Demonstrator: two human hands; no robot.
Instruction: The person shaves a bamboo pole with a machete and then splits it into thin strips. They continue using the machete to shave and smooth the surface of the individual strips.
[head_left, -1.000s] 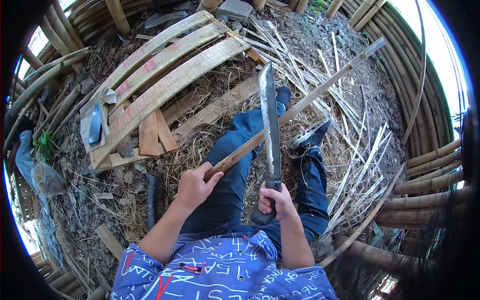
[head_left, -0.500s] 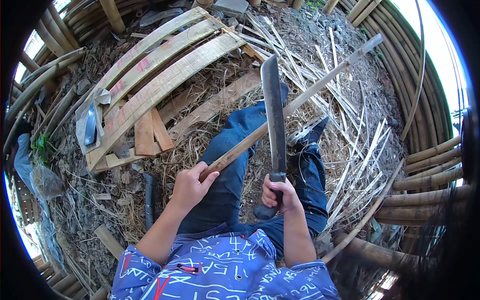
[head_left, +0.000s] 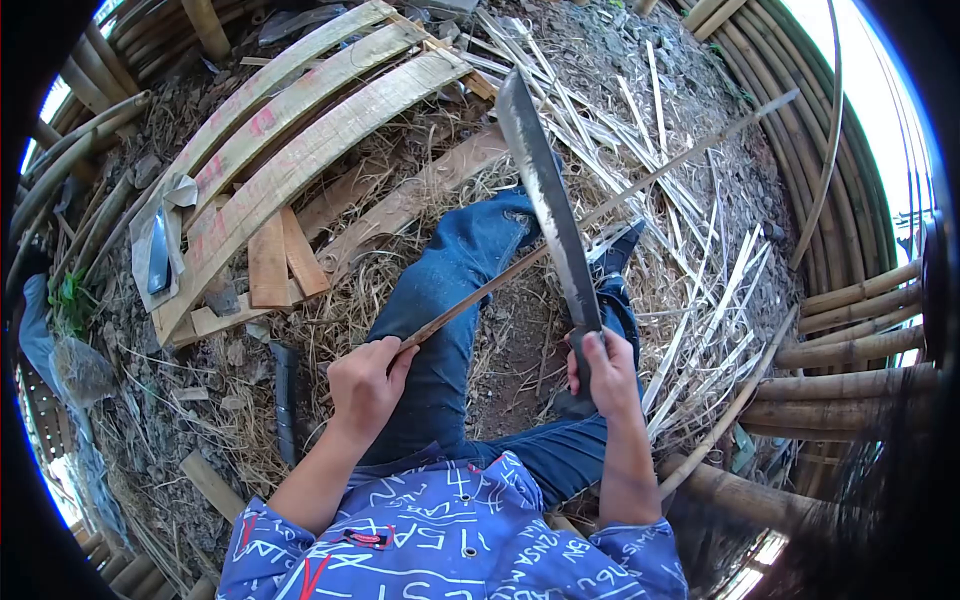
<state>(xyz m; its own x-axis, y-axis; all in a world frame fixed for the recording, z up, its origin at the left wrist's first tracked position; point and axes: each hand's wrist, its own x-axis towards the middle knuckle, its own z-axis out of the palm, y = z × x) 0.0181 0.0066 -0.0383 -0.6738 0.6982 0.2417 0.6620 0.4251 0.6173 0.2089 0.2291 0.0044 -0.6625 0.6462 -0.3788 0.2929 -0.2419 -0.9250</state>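
Observation:
My left hand [head_left: 364,390] is closed around the near end of a long bamboo strip [head_left: 476,294], which slants up and away to the right with its narrow edge toward me. In my right hand [head_left: 610,374] is the dark handle of a machete [head_left: 548,205], its broad blade pointing up and a little left. The blade crosses over the strip near its middle in this view. Both are held above my legs, in blue jeans [head_left: 425,300]. A black sheath [head_left: 285,400] lies on the ground left of my leg.
A slatted wooden pallet [head_left: 330,125] lies ahead left, with a phone [head_left: 158,255] on wrapping upon it. Pale split strips [head_left: 690,370] and shavings are scattered to the right. Bamboo poles [head_left: 850,385] stick in from the right, and a bamboo fence [head_left: 800,130] curves behind.
The strip has turned from its broad face to its narrow edge. My right hand has moved right and slightly up, and the machete blade now tilts left. My left hand has shifted slightly left.

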